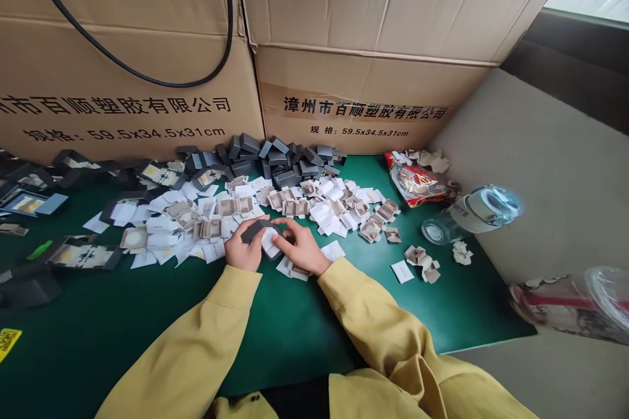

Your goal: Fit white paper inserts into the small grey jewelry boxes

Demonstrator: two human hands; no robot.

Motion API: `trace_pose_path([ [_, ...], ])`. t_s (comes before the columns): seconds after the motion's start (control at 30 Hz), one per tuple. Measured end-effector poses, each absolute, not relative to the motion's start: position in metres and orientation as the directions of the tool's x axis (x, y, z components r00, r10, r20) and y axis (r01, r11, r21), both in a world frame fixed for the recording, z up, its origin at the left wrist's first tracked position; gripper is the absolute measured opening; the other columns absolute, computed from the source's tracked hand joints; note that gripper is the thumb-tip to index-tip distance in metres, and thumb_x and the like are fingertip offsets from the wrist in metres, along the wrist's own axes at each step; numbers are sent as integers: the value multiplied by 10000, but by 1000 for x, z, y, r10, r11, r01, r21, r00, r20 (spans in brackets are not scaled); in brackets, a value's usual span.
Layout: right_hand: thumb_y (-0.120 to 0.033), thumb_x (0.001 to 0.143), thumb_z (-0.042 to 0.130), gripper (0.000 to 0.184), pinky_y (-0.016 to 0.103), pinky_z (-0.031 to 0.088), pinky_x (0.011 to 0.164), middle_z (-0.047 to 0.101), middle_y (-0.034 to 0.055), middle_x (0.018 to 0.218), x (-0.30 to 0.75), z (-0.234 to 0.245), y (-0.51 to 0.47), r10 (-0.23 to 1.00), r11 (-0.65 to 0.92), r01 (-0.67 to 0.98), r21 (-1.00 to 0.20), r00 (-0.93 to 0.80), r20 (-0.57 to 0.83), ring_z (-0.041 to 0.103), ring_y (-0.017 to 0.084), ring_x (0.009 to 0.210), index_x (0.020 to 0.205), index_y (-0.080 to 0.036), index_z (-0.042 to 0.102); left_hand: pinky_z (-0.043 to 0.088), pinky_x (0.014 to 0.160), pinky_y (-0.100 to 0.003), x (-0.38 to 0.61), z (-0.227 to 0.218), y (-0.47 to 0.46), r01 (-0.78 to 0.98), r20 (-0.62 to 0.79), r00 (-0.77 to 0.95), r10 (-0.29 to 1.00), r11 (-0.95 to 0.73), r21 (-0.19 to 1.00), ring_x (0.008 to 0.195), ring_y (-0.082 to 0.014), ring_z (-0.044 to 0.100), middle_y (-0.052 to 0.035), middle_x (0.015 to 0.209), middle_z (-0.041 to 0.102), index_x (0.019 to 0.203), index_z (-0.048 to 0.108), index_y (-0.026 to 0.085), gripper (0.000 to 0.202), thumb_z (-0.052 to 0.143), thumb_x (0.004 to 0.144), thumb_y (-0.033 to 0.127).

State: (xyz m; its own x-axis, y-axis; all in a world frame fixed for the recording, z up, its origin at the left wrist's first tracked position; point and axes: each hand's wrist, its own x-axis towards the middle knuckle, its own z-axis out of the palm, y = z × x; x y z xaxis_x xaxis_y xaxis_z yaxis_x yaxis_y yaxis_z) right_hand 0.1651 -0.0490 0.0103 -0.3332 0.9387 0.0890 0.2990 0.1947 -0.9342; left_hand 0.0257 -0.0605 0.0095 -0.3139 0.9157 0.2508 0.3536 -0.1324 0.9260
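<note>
My left hand (242,250) is closed around a small dark grey box (255,230), in front of the heap of papers. A white folded card (270,244) shows at the box's right side. My right hand (302,249) pinches this card, its thumb on the white face and its fingers bent over the far side. Whether the card sits partly inside the box I cannot tell. Just beyond both hands lie loose white leaflets (324,217) and grey-brown cardboard inserts (296,208). More inserts and paper rest under my right wrist.
Dark boxes (287,160) are piled at the back, against large cartons (354,95). Open dark boxes (83,253) lie at left. To the right are a red snack bag (417,183), a clear bottle (449,222) and crumpled paper (462,253) on the green tabletop (295,327). A black cable (162,82) hangs above.
</note>
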Motion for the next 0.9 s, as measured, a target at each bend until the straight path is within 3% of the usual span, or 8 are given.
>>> trace_pose_path([
  [0.13,-407,794,504,276,201,274,481,400,-64,523,166,10,-47,951,146,271,-951,-304,59,357,78,490,925,-183,598,427,923,-351,31,8,-61,338,317,-249,915,-225,914,989,-208,591,-64,998,668,938,637,189,228,560,774,328],
  [0.2,-389,805,481,260,202,273,479,414,-58,527,166,9,-47,958,138,269,-953,-279,60,357,80,491,904,-181,601,424,929,-351,32,5,-59,287,335,-209,919,-270,919,1027,-215,571,-89,1051,643,1017,604,173,313,590,753,341],
  [0.27,-368,812,460,252,206,279,482,434,-52,539,166,8,-46,974,141,274,-951,-213,83,363,83,493,912,-183,599,476,846,-325,33,1,-58,235,286,-205,936,-236,943,1010,-220,574,-113,1083,617,1113,549,163,447,627,720,361],
  [0.37,-367,820,443,253,214,304,499,479,-39,575,166,5,-45,989,138,268,-953,-94,117,397,95,511,928,-189,586,499,544,-245,34,-4,-57,184,76,-200,977,-39,982,680,-171,613,-88,863,640,1065,568,146,472,626,700,440],
  [0.47,-380,830,430,255,218,330,522,518,-31,613,166,3,-43,992,127,249,-960,-54,117,436,104,535,942,-197,568,420,384,-226,36,-5,-56,91,-80,-111,991,90,992,409,-98,486,-24,664,590,984,592,140,466,593,701,510],
  [0.6,-399,846,404,266,215,341,518,504,-40,576,167,5,-43,991,106,233,-967,-102,84,454,105,519,931,-202,561,414,396,-233,36,-3,-57,-9,-92,-72,993,92,996,408,-96,484,-15,659,587,943,597,138,462,631,665,506],
  [0.83,-374,835,415,206,218,311,486,444,-61,494,168,4,-43,986,135,282,-950,-131,101,410,99,463,799,-210,536,350,392,-227,34,-2,-58,-8,-105,-65,992,105,994,381,-89,437,15,519,549,833,614,135,333,648,673,425],
  [0.9,-379,830,419,200,215,325,473,450,-64,485,167,2,-41,991,68,246,-967,-132,36,433,98,452,756,-214,502,331,381,-219,33,-3,-56,-15,-136,-54,989,135,991,374,-86,429,15,516,547,806,601,136,327,651,671,430],
])
